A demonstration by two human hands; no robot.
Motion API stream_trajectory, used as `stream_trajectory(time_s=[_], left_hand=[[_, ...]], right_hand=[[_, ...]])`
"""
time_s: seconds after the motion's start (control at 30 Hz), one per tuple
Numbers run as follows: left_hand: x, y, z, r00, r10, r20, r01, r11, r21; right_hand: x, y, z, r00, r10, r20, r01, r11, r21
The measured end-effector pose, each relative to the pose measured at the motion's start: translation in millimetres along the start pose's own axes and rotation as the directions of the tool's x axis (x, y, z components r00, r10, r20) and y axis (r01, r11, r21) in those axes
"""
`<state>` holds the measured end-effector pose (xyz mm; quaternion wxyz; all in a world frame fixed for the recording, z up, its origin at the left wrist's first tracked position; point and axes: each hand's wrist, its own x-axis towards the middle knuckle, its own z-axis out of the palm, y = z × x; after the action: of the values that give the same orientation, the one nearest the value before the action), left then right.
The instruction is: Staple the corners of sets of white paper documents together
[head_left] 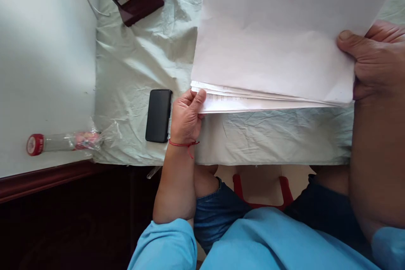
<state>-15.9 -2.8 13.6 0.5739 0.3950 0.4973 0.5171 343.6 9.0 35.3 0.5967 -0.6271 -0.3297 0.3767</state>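
1. Two hands, in the head view, hold one paper stack (272, 42) over the pale green cloth (133, 59); its far edge runs out of frame, and whether it touches the cloth is unclear.
2. Left hand (186, 116) pinches the near left corner, thumb on top, other fingers mostly hidden.
3. Right hand (376, 61) grips the right edge, thumb on the top sheet, partly cut off by the frame.
4. Print on a lower sheet is too small to read.
5. Black phone (158, 116) lies just beside the left wrist; a maroon device (141, 8) is cut off above.
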Motion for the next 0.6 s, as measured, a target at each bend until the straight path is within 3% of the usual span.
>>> stream_trajectory(time_s=[0.1, 0.33, 0.5, 0.6], left_hand=[[-1, 5, 0.5, 0.997, -0.052, 0.053, 0.052, 0.999, 0.000], [-3, 2, 1.3, 0.998, -0.050, -0.039, 0.051, 0.998, 0.048], [0, 2, 5.5, 0.992, -0.004, -0.124, 0.005, 1.000, 0.006], [2, 9, 8.3, 0.995, -0.006, -0.102, 0.001, 0.999, -0.053]], right_hand=[[1, 0, -2, 0.999, -0.006, -0.033, 0.004, 0.999, -0.051], [2, 3, -5, 0.999, -0.040, 0.032, 0.043, 0.994, -0.097], [-3, -4, -1, 0.999, 0.048, -0.010, -0.049, 0.994, -0.095], [-7, -8, 0, 0.994, 0.107, 0.012, -0.105, 0.988, -0.117]])
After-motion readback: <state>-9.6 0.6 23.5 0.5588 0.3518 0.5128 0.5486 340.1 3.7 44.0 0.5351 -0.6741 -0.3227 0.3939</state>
